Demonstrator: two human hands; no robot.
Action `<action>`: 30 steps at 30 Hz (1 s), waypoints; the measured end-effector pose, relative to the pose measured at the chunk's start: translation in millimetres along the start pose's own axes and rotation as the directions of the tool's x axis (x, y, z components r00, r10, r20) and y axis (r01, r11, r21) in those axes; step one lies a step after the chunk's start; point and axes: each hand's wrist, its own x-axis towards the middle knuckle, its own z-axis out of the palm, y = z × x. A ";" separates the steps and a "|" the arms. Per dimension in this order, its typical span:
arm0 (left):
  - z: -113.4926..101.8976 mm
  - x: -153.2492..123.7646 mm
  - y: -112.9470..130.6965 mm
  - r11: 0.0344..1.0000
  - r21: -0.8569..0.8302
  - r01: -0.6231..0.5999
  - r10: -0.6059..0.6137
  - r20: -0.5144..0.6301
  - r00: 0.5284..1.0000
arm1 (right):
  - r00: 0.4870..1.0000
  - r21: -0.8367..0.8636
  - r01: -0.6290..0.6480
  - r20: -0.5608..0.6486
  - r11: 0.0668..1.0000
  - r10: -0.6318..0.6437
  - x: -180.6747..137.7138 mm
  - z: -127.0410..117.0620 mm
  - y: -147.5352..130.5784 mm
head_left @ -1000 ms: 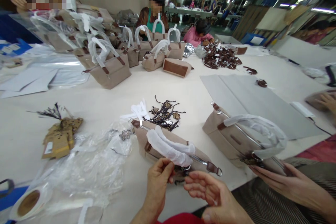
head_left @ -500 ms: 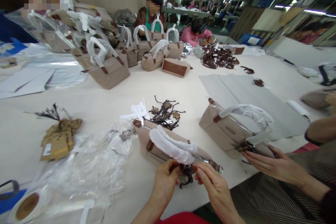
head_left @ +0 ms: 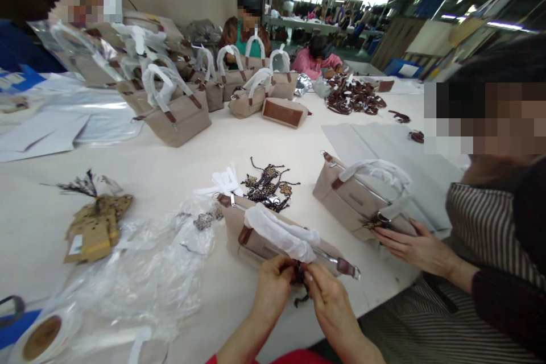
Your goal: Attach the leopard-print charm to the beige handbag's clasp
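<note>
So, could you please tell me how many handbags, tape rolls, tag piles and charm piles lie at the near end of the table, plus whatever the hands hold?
Beige handbags: 2
Roll of tape: 1
Pile of cardboard tags: 1
Pile of leopard-print charms: 1
Dark charm pinched between left hand and right hand: 1
Total: 6

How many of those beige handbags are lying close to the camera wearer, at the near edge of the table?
2. One beige handbag with white-wrapped handles lies under the wearer's hands; another beige handbag lies right of it, at a co-worker's hand. Many more stand farther back, some possibly hidden.
</note>
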 end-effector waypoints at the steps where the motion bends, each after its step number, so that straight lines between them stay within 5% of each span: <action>1: -0.2 0.3 0.4 1.000 -0.013 0.019 -0.019 -0.001 1.000 | 1.000 0.032 -0.010 0.008 0.999 0.010 0.3 -0.2 0.2; 9: 3.7 -3.9 6.2 0.990 -0.069 0.124 -0.120 0.048 0.992 | 0.978 0.215 -0.176 -0.070 0.961 0.195 -2.0 4.1 1.4; 15: 8.4 -3.3 5.5 0.996 -0.056 0.063 -0.063 0.000 0.998 | 0.955 0.292 -0.201 -0.153 0.935 0.253 2.2 8.9 -4.9; 22: 12.4 -2.2 0.4 1.000 0.010 0.010 -0.009 -0.050 0.999 | 0.953 0.336 -0.250 -0.078 0.908 0.292 7.0 4.1 -17.3; 30: 12.9 -3.3 4.3 0.998 0.056 -0.030 0.030 0.002 1.000 | 0.897 0.623 -0.338 -0.014 0.706 0.441 9.9 6.2 -22.7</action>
